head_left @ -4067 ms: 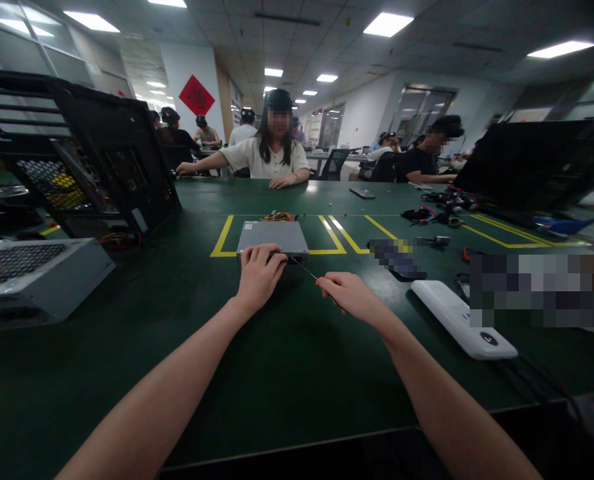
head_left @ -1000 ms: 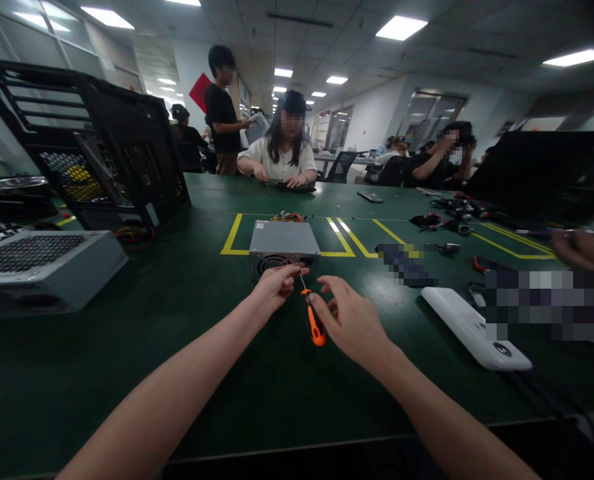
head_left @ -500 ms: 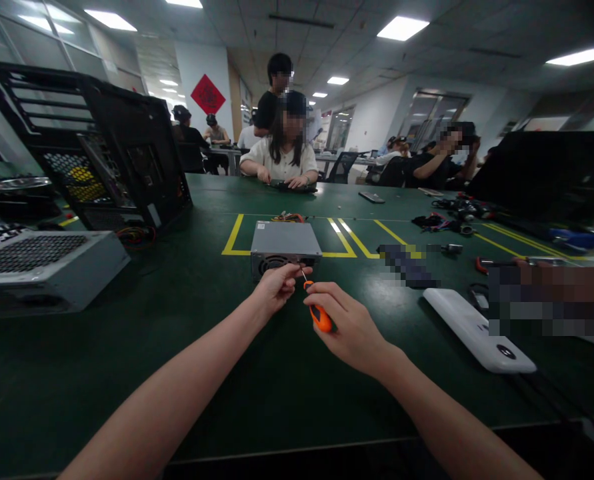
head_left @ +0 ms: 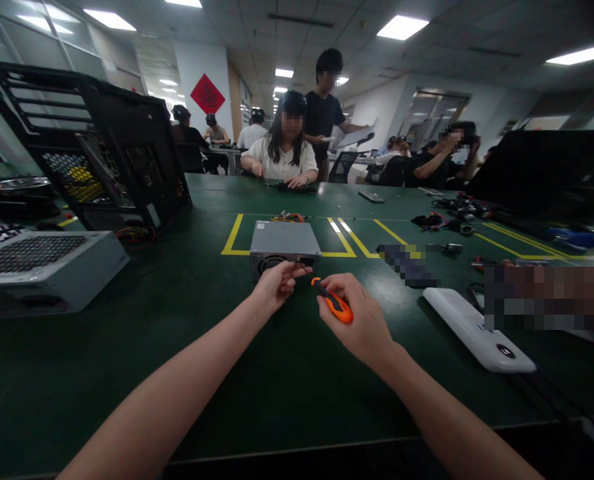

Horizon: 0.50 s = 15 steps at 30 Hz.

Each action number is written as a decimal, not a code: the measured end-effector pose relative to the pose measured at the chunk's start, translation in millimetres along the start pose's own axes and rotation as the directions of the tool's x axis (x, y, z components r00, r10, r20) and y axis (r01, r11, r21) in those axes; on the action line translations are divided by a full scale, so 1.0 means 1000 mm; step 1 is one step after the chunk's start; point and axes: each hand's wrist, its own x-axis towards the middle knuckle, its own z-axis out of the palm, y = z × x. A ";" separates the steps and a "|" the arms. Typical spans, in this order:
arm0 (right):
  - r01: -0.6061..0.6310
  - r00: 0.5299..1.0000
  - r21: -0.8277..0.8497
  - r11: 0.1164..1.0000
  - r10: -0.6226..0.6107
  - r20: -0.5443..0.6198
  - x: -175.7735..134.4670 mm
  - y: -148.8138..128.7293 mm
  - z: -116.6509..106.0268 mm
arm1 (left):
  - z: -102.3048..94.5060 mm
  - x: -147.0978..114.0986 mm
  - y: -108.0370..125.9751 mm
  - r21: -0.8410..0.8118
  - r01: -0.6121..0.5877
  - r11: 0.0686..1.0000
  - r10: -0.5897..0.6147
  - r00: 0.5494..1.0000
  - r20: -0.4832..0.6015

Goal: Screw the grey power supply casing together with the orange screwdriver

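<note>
A grey computer power supply (head_left: 287,239) rests on the green table, its fan grille facing me. My left hand (head_left: 275,285) is at the right part of that face, fingertips drawn together and lower fingers curled. Whatever lies between its fingertips is too small to make out. My right hand (head_left: 359,317) is closed around the handle of an orange and black screwdriver (head_left: 337,307). The handle points up and left toward the left fingertips; its thin shaft is hard to see. Coloured cables (head_left: 287,217) lie behind the power supply.
A black computer case (head_left: 161,160) and another power supply (head_left: 51,267) stand at left. To the right are a white power bank (head_left: 477,327), a blurred dark object (head_left: 407,267) and cables (head_left: 447,220). Across the table (head_left: 217,373), a seated person (head_left: 279,153) works.
My right hand has drawn the screwdriver slightly right, away from my left fingertips, and its handle lies flatter. My left hand barely moved. In the background, a standing person has moved right, holding papers.
</note>
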 end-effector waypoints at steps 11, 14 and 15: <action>-0.066 0.994 -0.076 0.995 0.072 0.086 0.003 -0.004 -0.007 | 0.002 -0.003 0.001 0.011 0.019 1.000 -0.019 1.000 -0.022; 0.052 0.987 -0.108 0.993 -0.034 0.158 0.003 -0.002 -0.008 | 0.002 -0.003 0.001 0.026 0.004 1.000 -0.004 1.000 -0.021; 0.079 0.983 -0.113 0.990 -0.059 0.172 0.004 -0.001 -0.008 | 0.002 -0.003 0.001 0.034 0.000 0.999 0.001 1.000 -0.024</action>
